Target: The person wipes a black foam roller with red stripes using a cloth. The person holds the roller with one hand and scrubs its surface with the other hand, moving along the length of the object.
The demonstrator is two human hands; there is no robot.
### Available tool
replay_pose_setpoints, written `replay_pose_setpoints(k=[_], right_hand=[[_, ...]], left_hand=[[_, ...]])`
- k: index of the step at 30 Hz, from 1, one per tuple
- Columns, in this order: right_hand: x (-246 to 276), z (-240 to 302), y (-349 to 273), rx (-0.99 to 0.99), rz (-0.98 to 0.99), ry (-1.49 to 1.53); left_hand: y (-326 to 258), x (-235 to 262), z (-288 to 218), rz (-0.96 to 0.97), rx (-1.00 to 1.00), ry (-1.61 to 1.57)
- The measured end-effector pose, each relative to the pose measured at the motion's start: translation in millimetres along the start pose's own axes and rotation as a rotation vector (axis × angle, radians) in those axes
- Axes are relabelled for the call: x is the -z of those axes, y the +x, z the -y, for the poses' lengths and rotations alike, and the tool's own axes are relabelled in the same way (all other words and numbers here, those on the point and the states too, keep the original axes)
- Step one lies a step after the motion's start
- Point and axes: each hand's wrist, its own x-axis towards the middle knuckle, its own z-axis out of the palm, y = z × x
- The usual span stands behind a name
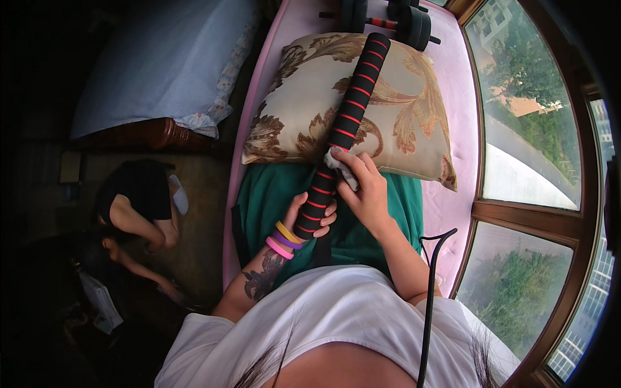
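Observation:
A long black foam-covered bar (354, 105) with red rings slants from my lap up across a patterned pillow (291, 97). My left hand (314, 216) is wrapped round its lower end, with the fingers curled over the far side. Around that wrist sit yellow, purple and pink bands (283, 239). Between the fingers of my right hand (365, 191) is a crumpled whitish cloth (341, 169), pressed against the bar's middle. Part of the cloth is hidden under those fingers. The bar's upper end rests over the pillow, close to a dumbbell.
Black dumbbells (414, 29) lie beyond the pillow on the pink padded ledge (456, 123). Wood-framed windows (530, 161) line the right side. A black cable (432, 284) hangs by my right arm. At left, another person (139, 200) crouches on the floor near a bed (168, 58).

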Motion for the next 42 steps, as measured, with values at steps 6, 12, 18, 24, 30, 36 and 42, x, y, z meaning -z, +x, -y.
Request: replay_pose_setpoints(k=[6,12,18,24,30,36,42], right_hand=[[9.9,6.1,2.2,0.014,0.081,0.224],[23.9,-6.0,63.3,0.079,-0.341,-0.215],[15.3,-23.7,73.1,0.072,-0.27,-0.406],[18.0,-3.8,46.2,0.085,-0.157,-0.375],[24.8,22.8,-0.9,-0.273,0.414,0.598],[40.6,7.2,18.7,-0.232,0.024,0.124],[28.6,0.2,77.4,0.072,-0.245,-0.24]], left_hand=[[-4.9,2.4,-0.9,-0.045,-0.006,-0.022],[0.4,2.1,-2.5,0.061,0.005,-0.051],[1.1,6.0,-3.8,0.102,0.014,-0.094],[0.4,8.2,-3.8,0.113,0.011,-0.118],[-7.4,12.3,-2.8,0.051,-0.042,-0.12],[-1.3,1.7,-5.1,0.026,-0.015,-0.051],[-0.7,2.0,-5.5,0.018,-0.034,-0.017]])
